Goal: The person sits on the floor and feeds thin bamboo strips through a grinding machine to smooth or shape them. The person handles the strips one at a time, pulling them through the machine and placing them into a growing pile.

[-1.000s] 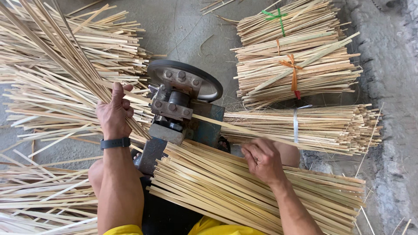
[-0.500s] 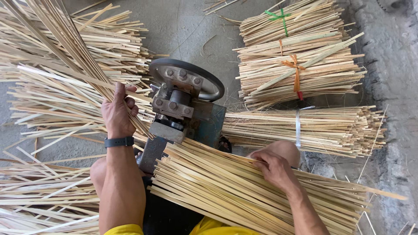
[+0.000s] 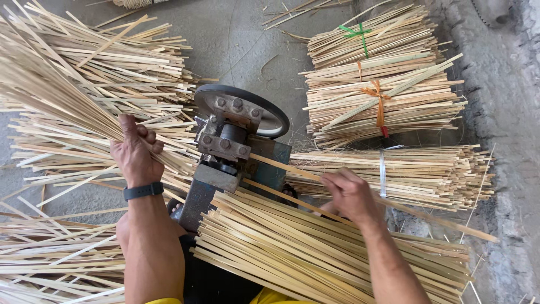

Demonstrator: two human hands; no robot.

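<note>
Gripping a fanned bunch of thin bamboo strips [image 3: 73, 112], the left hand [image 3: 135, 151] has its fingers closed round them just left of the grey metal machine [image 3: 233, 149] with its round wheel [image 3: 242, 107]. Right hand [image 3: 351, 194] pinches a single long bamboo strip [image 3: 427, 217], fingers narrow on it; the strip runs slanted from the machine toward the floor's right edge. Loose strip pile [image 3: 332, 253] lies under that hand. Tied bundles [image 3: 382, 90] sit near the floor's far right corner.

Grey concrete floor [image 3: 242, 45] in daylight, with a rough concrete ledge [image 3: 506, 112] alongside.
</note>
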